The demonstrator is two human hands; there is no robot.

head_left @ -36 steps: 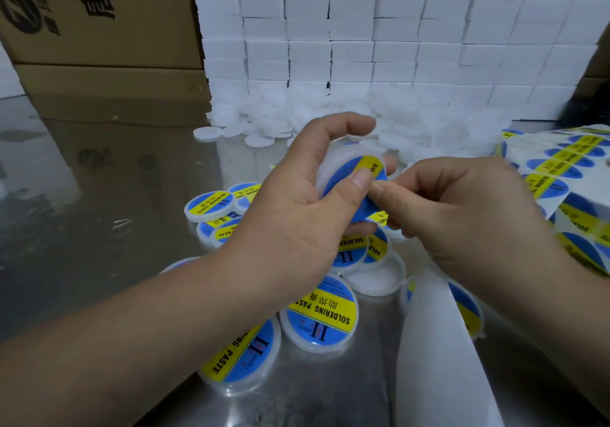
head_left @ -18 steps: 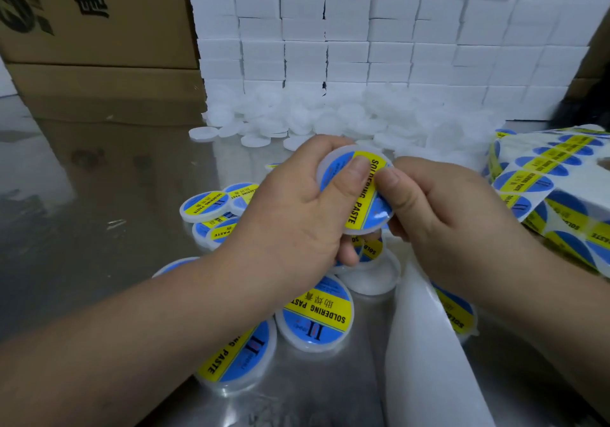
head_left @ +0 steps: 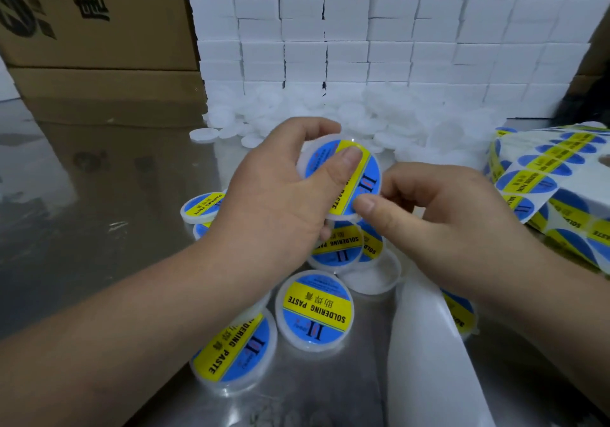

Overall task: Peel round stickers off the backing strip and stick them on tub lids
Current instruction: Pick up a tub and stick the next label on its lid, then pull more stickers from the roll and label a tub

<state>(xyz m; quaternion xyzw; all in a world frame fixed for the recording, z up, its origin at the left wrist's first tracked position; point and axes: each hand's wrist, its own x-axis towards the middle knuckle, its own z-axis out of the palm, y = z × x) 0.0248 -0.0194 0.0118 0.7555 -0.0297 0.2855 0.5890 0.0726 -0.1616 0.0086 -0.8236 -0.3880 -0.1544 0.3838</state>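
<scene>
At frame centre, the left hand (head_left: 277,202) grips a lid (head_left: 317,162) tilted toward the camera, fingers curled round its 10 o'clock rim and thumb (head_left: 346,159) pressed flat on the sticker (head_left: 364,182). The right hand (head_left: 439,215) pinches the lid's 5 o'clock edge, its thumb (head_left: 363,203) on the sticker's rim and its fingers curled behind. Labelled lids (head_left: 317,311) lie overlapping on the table (head_left: 99,228) just below, from 9 to 6 o'clock. The bare strip (head_left: 425,344) runs out at 5 o'clock beneath the right wrist. Unpeeled stickers (head_left: 544,175) sit at 3 o'clock. Plain lids (head_left: 330,113) heap at 12 o'clock against stacked white boxes (head_left: 330,30), with cartons (head_left: 99,14) at 10 o'clock.
</scene>
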